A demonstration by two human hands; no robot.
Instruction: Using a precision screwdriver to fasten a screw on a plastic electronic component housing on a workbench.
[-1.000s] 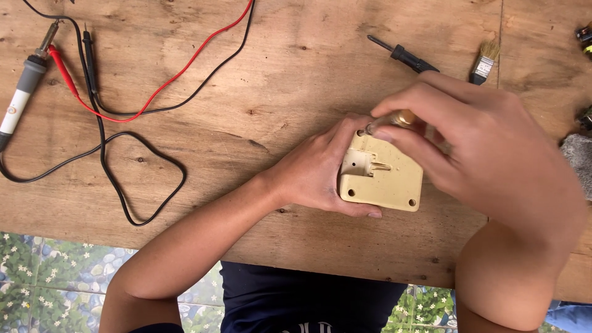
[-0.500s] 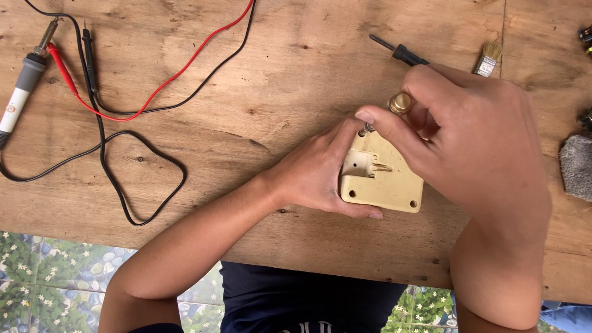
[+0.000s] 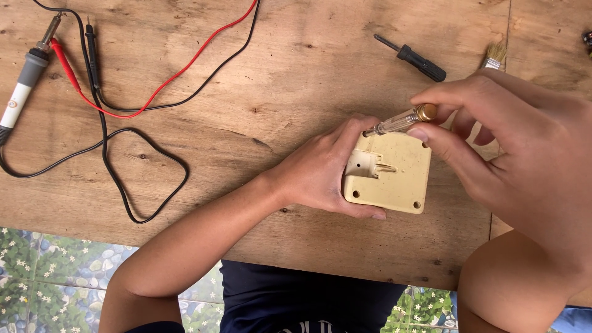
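Note:
A cream square plastic electrical box [image 3: 394, 179] with two metal prongs lies on the wooden table [image 3: 271, 92]. My left hand [image 3: 324, 169] grips its left edge and holds it down. My right hand [image 3: 499, 142] pinches a small screwdriver [image 3: 401, 121] with a clear handle and a brass cap. The screwdriver lies nearly flat, its tip at the box's top left corner beside my left fingers.
A black-handled screwdriver [image 3: 414, 58] and a small paintbrush [image 3: 493, 55] lie at the far right. A soldering iron [image 3: 23, 86] and red and black test leads [image 3: 123, 105] sprawl over the left half. The table's front edge runs above a patterned floor [image 3: 55, 277].
My right hand has drawn back to the right and tilted the clear-handled screwdriver flatter, so more of its shaft now shows. My left hand and the box have stayed put.

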